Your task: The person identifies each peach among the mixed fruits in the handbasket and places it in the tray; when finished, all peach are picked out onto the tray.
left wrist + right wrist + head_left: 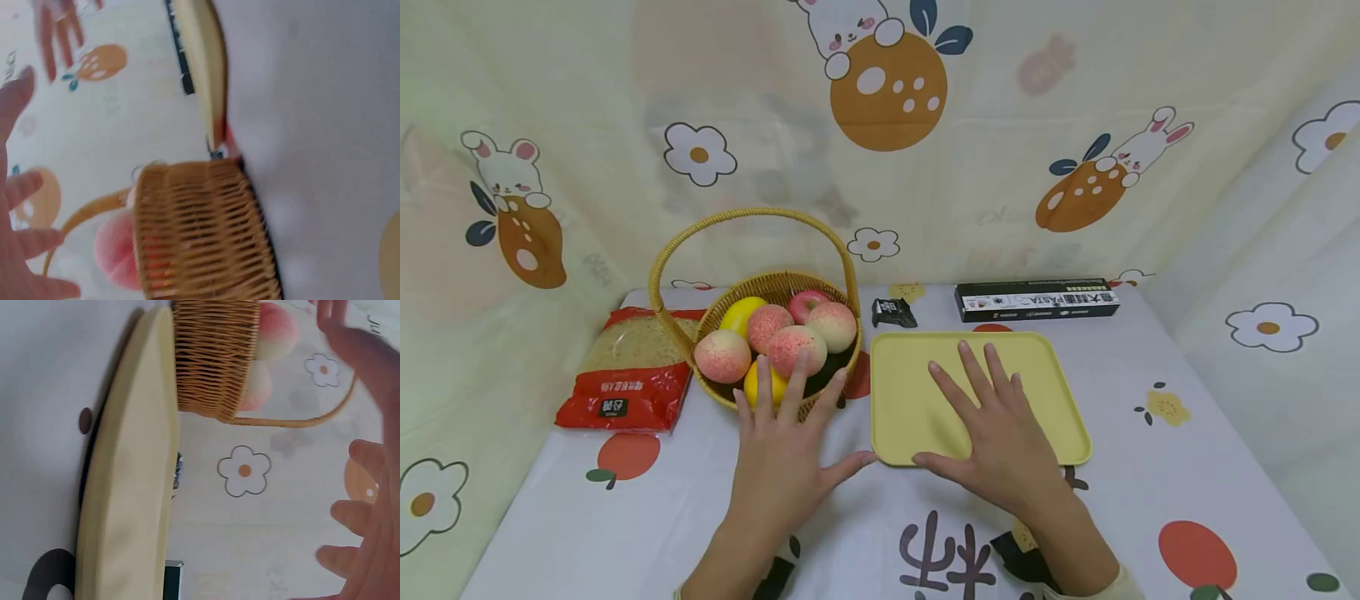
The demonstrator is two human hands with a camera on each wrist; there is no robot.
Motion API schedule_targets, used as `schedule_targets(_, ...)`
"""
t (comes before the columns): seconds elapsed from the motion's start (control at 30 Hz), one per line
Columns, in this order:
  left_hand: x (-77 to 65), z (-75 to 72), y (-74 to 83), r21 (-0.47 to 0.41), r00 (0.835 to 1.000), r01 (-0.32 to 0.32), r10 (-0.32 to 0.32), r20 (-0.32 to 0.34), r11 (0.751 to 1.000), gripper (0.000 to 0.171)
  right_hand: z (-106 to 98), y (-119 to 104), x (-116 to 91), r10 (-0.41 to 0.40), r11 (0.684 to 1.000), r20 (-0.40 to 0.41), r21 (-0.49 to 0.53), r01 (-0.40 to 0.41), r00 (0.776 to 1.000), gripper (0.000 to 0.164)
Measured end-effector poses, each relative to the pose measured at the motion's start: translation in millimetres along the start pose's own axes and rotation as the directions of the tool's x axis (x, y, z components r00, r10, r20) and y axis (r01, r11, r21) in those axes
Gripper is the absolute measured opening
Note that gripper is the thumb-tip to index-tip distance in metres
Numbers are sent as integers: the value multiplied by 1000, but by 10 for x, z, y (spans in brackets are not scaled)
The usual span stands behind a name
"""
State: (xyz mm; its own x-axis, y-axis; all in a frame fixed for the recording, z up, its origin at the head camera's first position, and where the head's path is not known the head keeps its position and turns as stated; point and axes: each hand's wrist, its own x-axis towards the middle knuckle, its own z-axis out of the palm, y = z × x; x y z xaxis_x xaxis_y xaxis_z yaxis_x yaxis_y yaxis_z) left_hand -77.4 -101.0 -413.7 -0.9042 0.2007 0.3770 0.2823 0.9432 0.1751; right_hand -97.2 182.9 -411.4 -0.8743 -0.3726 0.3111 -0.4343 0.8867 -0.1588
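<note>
My left hand point(786, 454) is spread with straight fingers, its fingertips overlapping the front of the fruit basket point(715, 398) in the head view. Several peaches point(721, 357), yellow fruits point(742, 317) and a red apple point(807, 305) fill the wicker basket, whose tall handle arches over them. My right hand point(1000, 442), fingers also spread, hovers over the front of a yellow tray point(898, 400). Neither hand holds anything. From the left wrist view the basket wall point(194, 231) stands beyond the hand; the right wrist view shows the tray's side point(128, 469) close by.
Left of the basket lies a red bag of grain point(625, 383), partly behind the handle. A small black packet point(892, 312) sits behind the tray, and a long black pasta box point(1037, 300) lies at the back right. A printed curtain point(760, 83) hangs behind the table.
</note>
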Motion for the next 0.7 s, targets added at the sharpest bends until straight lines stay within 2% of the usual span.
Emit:
schedule_targets(0.1, -30, -57, -61, -82, 997, 0, -6, -74, 997, 87, -40, 5, -36, 25, 999, -4, 43, -25, 1000, 105)
schedule_targets(0.23, -86, -90, -150, -183, 980, 1, -38, -197, 983, 63, -63, 20, -101, 35, 994, -66, 104, -28, 997, 91)
schedule_targets(0.37, -128, -80, -225, -268, 961, 60, -128, -244, 962, 38, -54, 50, -175, 20, 989, -176, 147, 7, 984, 64)
schedule_targets(0.43, -134, -61, -271, -333, 949, 109, -197, -244, 936, 28, -23, 79, -211, 15, 987, -238, 161, 24, 971, 50)
schedule_targets(0.5, -132, -35, -330, -399, 929, 170, -281, -240, 901, 22, 8, 109, -239, 20, 984, -292, 177, 33, 956, 37)
schedule_targets(0.57, -119, -11, -394, -472, 897, 246, -383, -220, 847, 20, 49, 148, -259, 28, 981, -327, 192, 37, 945, 30)
schedule_targets(0.63, -101, 3, -458, -546, 854, 333, -491, -172, 769, 20, 82, 185, -270, 44, 978, -340, 205, 29, 939, 27)
schedule_targets(0.7, -82, 11, -517, -612, 799, 413, -591, -112, 674, 25, 110, 219, -276, 58, 975, -342, 221, 20, 938, 26)
